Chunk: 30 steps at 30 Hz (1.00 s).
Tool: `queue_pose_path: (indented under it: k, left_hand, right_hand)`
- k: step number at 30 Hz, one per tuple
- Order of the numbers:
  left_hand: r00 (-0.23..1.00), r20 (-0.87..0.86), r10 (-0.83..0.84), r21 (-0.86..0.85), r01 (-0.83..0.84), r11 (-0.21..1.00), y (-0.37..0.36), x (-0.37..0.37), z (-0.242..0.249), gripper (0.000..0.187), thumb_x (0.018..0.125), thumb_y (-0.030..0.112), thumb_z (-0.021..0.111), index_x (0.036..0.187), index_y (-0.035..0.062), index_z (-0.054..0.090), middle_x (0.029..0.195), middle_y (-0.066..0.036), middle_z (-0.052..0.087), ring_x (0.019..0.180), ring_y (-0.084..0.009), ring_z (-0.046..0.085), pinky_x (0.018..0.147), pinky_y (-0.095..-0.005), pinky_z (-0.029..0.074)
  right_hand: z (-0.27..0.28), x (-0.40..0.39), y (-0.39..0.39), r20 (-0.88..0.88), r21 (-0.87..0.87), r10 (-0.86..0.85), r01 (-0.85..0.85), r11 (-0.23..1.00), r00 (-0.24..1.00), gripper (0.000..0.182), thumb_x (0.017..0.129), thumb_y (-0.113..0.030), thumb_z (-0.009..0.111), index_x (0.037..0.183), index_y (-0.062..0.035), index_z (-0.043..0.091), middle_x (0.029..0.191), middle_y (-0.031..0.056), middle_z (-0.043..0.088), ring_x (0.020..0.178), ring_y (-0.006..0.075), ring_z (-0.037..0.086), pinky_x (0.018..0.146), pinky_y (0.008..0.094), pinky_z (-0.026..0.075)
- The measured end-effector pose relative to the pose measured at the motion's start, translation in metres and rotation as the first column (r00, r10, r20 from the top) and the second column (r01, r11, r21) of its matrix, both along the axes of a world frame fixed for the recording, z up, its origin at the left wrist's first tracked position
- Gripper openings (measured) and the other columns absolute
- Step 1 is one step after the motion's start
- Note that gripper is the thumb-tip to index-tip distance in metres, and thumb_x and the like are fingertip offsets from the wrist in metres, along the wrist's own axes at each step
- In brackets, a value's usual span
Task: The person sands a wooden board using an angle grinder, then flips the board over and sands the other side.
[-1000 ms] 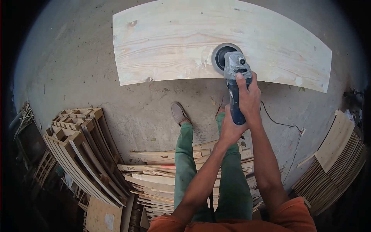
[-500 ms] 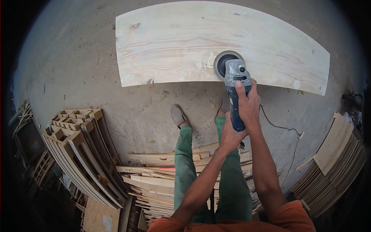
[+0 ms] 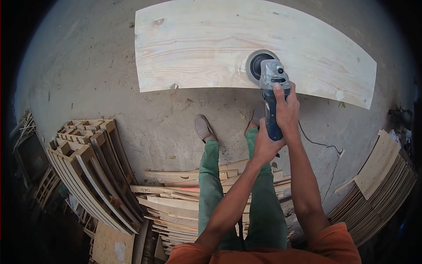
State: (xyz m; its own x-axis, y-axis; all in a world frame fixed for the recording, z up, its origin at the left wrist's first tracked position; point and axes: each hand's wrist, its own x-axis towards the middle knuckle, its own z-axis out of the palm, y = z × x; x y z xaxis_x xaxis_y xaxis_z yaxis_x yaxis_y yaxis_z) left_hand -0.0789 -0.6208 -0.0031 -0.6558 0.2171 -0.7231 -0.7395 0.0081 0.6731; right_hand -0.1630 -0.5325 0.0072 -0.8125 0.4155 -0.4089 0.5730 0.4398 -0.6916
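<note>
The right hand (image 3: 288, 113) is wrapped around the grinder (image 3: 269, 79); the left hand (image 3: 268, 147) is clasped round its rear end. From mid-view, the grinder lies at one o'clock, its disc (image 3: 254, 70) over the board (image 3: 198, 48). Pallets (image 3: 88, 171) lie at eight o'clock, stacked sheets (image 3: 373, 202) at four.

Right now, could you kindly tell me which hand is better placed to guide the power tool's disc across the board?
Probably the right hand: it grips the power tool nearer the disc, while the left hand holds the rear end.
</note>
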Motion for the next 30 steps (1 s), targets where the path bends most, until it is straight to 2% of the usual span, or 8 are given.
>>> queue_pose_path:
  k: [2,6,8,18,21,23,27,30]
  left_hand:
    - [0.985,0.105,-0.137,0.015,0.136,0.991,0.001,-0.002,0.012,0.070,0.074,0.022,0.086,0.125,0.0021,0.044,0.106,-0.012,0.062,0.096,-0.0216,0.063,0.083,-0.0353,0.051]
    - [0.994,-0.035,-0.102,-0.019,0.102,0.995,0.013,0.015,0.007,0.067,0.075,0.022,0.086,0.123,0.0019,0.044,0.106,-0.013,0.061,0.095,-0.0215,0.063,0.082,-0.0352,0.051]
    - [0.999,-0.036,-0.037,-0.001,0.037,0.999,0.013,0.010,0.002,0.072,0.074,0.028,0.089,0.123,0.0025,0.043,0.104,-0.019,0.066,0.094,-0.0311,0.068,0.080,-0.0421,0.053]
    - [0.992,0.039,-0.123,0.025,0.123,0.992,0.007,0.007,0.008,0.070,0.075,0.022,0.086,0.126,0.0022,0.042,0.110,-0.013,0.060,0.099,-0.0222,0.062,0.085,-0.0368,0.051]
    - [0.995,-0.019,-0.099,-0.020,0.098,0.995,0.004,0.002,0.005,0.073,0.074,0.028,0.088,0.124,0.0034,0.042,0.106,-0.019,0.066,0.095,-0.0309,0.069,0.081,-0.0410,0.053]
    - [0.999,0.007,-0.042,-0.018,0.042,0.999,-0.008,-0.001,0.005,0.070,0.076,0.021,0.084,0.130,0.0017,0.044,0.112,-0.013,0.062,0.099,-0.0212,0.062,0.086,-0.0362,0.051]
    - [0.997,0.040,0.062,-0.034,-0.061,0.998,-0.056,-0.005,0.004,0.073,0.077,0.015,0.081,0.138,0.0014,0.043,0.123,-0.013,0.061,0.108,-0.0187,0.060,0.092,-0.0331,0.049]
    - [0.982,-0.069,0.177,-0.024,-0.179,0.984,-0.097,-0.006,-0.008,0.068,0.075,0.018,0.084,0.127,0.0011,0.045,0.111,-0.014,0.063,0.100,-0.0218,0.063,0.087,-0.0349,0.050]
  right_hand:
    - [0.001,0.010,0.013,0.033,-0.015,-0.138,0.139,0.990,0.990,0.075,0.095,-0.063,0.055,0.131,0.0031,0.053,0.096,0.0265,0.071,0.091,0.0385,0.072,0.084,0.0445,0.053]
    - [0.011,0.011,0.015,0.005,0.038,-0.099,0.099,0.994,0.995,0.077,0.095,-0.064,0.054,0.132,0.0025,0.052,0.099,0.0269,0.070,0.092,0.0373,0.071,0.085,0.0441,0.052]
    - [0.009,0.008,0.012,0.002,0.022,-0.089,0.089,0.996,0.996,0.077,0.095,-0.064,0.055,0.132,0.0027,0.052,0.100,0.0271,0.070,0.094,0.0384,0.070,0.086,0.0444,0.052]
    - [0.006,0.012,0.015,0.020,0.005,-0.133,0.133,0.991,0.991,0.076,0.095,-0.064,0.056,0.130,0.0036,0.053,0.100,0.0253,0.071,0.094,0.0376,0.071,0.087,0.0430,0.052]
    - [0.004,0.002,0.009,0.019,-0.006,-0.113,0.113,0.994,0.993,0.075,0.095,-0.063,0.056,0.130,0.0038,0.053,0.100,0.0256,0.071,0.096,0.0375,0.071,0.087,0.0433,0.052]
    - [0.001,-0.001,-0.006,0.023,-0.026,-0.090,0.090,0.996,0.996,0.076,0.095,-0.063,0.056,0.130,0.0038,0.052,0.101,0.0260,0.071,0.097,0.0378,0.071,0.087,0.0437,0.052]
    - [0.001,-0.017,-0.066,-0.011,-0.153,0.042,-0.043,0.987,0.999,0.079,0.094,-0.067,0.054,0.132,0.0028,0.048,0.094,0.0295,0.070,0.094,0.0471,0.070,0.086,0.0493,0.053]
    - [-0.004,-0.030,-0.117,0.037,-0.128,0.130,-0.124,0.984,0.991,0.082,0.093,-0.069,0.054,0.132,0.0025,0.047,0.090,0.0322,0.069,0.092,0.0509,0.069,0.084,0.0520,0.053]
